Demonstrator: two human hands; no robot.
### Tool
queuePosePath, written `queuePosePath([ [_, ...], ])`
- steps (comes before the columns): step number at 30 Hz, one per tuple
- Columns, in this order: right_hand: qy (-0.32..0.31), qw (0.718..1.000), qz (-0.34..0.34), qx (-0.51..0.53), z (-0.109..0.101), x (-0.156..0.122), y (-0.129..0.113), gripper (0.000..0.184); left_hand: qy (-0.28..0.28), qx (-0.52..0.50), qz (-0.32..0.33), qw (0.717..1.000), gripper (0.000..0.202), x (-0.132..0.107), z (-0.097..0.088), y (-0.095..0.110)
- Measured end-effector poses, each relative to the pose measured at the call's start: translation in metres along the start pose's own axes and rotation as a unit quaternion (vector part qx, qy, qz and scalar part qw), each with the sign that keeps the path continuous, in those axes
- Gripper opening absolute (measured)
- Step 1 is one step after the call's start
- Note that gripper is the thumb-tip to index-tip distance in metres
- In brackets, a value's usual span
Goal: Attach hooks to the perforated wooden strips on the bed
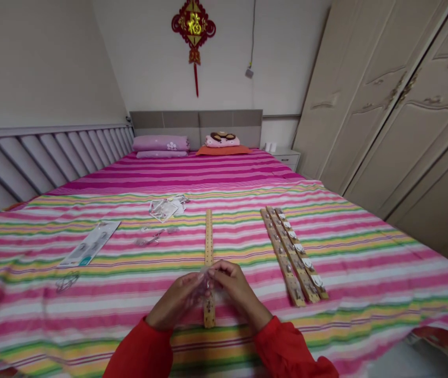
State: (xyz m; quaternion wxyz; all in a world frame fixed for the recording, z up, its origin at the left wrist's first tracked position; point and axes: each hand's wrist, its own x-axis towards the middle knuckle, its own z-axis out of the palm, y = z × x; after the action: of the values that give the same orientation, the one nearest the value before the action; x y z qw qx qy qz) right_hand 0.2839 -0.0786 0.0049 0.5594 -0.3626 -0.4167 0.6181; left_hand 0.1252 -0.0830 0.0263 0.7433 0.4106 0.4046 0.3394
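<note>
My left hand (176, 302) and my right hand (236, 290) meet above the near end of a wooden strip (208, 247) that lies lengthwise on the striped bedspread (350, 262). Both hands are closed, pinching a small clear plastic packet (205, 286) between their fingertips. What is inside the packet is too small to make out. Red sleeves cover both forearms. Right of my hands lie three more wooden strips (292, 254) side by side, fitted with metal and white pieces.
A blue-and-white package card (90, 244), torn clear packets (164, 208) and small metal hooks (148, 240) lie on the left of the bed. Pillows (160, 144) sit at the headboard. A wardrobe (405, 105) stands on the right, and a bedside cabinet (287, 156) beyond.
</note>
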Motion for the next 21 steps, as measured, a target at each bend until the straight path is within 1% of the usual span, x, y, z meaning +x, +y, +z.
queuePosePath([
  [3, 0.063, 0.998, -0.003, 0.021, -0.002, 0.0, 0.005, 0.024, 0.032, -0.049, 0.003, 0.998, 0.031, 0.002, 0.001, -0.005],
  [6, 0.103, 0.994, -0.005, 0.036, -0.004, 0.001, 0.01, 0.025, 0.074, -0.065, 0.021, 0.995, 0.031, 0.006, 0.0, -0.012],
  [7, 0.113, 0.993, -0.004, 0.036, -0.004, 0.002, 0.012, 0.026, 0.091, -0.055, 0.026, 0.994, 0.033, 0.008, 0.0, -0.014],
  [9, 0.122, 0.992, -0.004, 0.026, -0.006, 0.003, 0.015, 0.027, 0.133, -0.003, 0.051, 0.99, 0.039, 0.01, -0.001, -0.016],
  [12, 0.118, 0.993, -0.008, 0.001, -0.009, 0.005, 0.016, 0.027, 0.187, 0.105, 0.123, 0.969, 0.044, 0.014, -0.002, -0.015],
  [14, 0.112, 0.994, -0.013, -0.012, -0.01, 0.007, 0.016, 0.027, 0.198, 0.147, 0.159, 0.956, 0.042, 0.016, -0.002, -0.013],
  [15, 0.11, 0.994, -0.015, -0.015, -0.01, 0.008, 0.016, 0.027, 0.198, 0.156, 0.167, 0.953, 0.04, 0.018, -0.002, -0.013],
  [18, 0.108, 0.994, -0.014, -0.001, -0.01, 0.012, 0.016, 0.029, 0.192, 0.16, 0.166, 0.954, 0.036, 0.024, -0.003, -0.014],
  [21, 0.122, 0.992, -0.011, 0.022, -0.011, 0.019, 0.017, 0.032, 0.197, 0.141, 0.161, 0.957, 0.036, 0.033, -0.004, -0.016],
])
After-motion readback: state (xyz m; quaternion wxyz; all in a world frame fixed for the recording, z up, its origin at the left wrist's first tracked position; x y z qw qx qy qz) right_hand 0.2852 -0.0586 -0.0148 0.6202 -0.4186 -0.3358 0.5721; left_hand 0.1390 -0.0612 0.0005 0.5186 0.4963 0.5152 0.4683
